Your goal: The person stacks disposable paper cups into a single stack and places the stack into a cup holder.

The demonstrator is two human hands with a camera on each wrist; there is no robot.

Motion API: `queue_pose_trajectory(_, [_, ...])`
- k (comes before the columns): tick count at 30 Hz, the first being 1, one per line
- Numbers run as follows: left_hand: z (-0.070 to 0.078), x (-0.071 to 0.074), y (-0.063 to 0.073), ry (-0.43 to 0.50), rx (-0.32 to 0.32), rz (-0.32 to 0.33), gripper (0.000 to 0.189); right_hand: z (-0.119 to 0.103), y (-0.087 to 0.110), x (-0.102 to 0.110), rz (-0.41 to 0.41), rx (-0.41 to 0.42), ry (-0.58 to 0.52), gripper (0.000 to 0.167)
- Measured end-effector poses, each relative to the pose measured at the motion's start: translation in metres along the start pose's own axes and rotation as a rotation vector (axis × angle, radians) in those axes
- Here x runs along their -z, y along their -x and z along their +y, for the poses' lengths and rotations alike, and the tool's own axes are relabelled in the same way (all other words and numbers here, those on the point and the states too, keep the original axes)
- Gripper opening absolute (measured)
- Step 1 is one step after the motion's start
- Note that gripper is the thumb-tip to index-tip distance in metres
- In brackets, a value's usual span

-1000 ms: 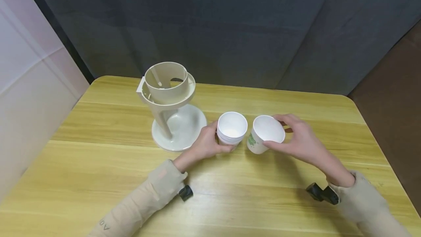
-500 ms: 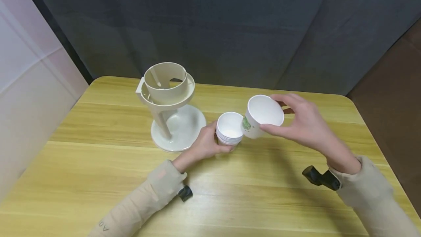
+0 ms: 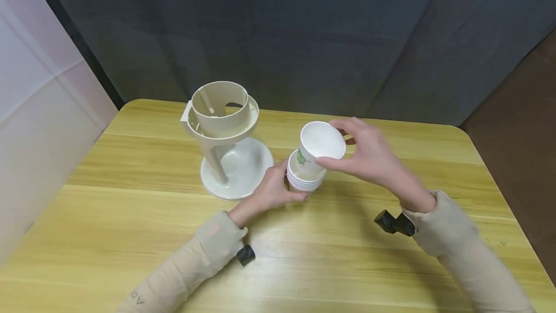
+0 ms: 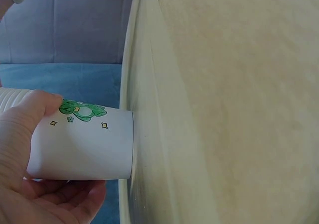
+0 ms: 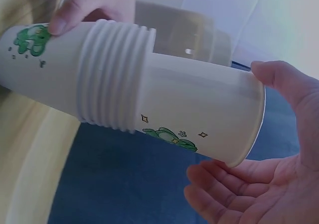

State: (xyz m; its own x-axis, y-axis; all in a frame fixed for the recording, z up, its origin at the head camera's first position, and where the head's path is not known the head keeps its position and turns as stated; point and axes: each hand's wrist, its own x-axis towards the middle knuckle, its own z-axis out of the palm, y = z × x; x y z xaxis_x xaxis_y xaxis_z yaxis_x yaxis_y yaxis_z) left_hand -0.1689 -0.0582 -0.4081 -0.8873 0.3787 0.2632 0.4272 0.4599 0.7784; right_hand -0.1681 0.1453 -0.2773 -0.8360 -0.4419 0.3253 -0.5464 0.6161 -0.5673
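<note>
A stack of nested white paper cups (image 3: 302,185) with a green print stands on the table, gripped round its side by my left hand (image 3: 274,188). Its several rims show in the right wrist view, where the stack (image 5: 55,69) has one more paper cup (image 5: 199,104) with its bottom part inside the top cup. My right hand (image 3: 369,154) holds that upper cup (image 3: 322,141) near its rim between thumb and fingers, slightly tilted. In the left wrist view, the thumb of my left hand (image 4: 25,134) lies along the lowest cup (image 4: 89,144).
Left of the stack stands a cream plastic holder (image 3: 221,127) with an open ring on a slanted post and a round white base (image 3: 256,158). The wooden table (image 3: 304,264) ends at a dark curtain (image 3: 282,37) behind.
My right hand has lifted its cup from beside the stack, carried it left and lowered its bottom into the top cup. My left hand and the stack have stayed put.
</note>
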Motion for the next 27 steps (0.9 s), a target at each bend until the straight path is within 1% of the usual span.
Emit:
queue_pose_trajectory(7, [0.001, 0.0, 0.0, 0.0, -0.002, 0.002, 0.067, 0.009, -0.003, -0.016, -0.047, -0.015, -0.036, 0.058])
queue_pose_trajectory(15, [0.001, -0.001, 0.001, -0.003, -0.01, 0.008, 0.069, 0.016, 0.001, -0.036, -0.107, -0.018, -0.004, 0.065])
queue_pose_trajectory(20, [0.001, 0.0, 0.002, 0.011, -0.023, 0.011, 0.069, 0.019, 0.003, -0.043, -0.116, -0.015, -0.017, 0.068])
queue_pose_trajectory(27, [0.001, 0.002, 0.004, 0.024, -0.018, 0.003, 0.068, 0.025, 0.009, -0.053, -0.121, -0.001, -0.069, 0.071])
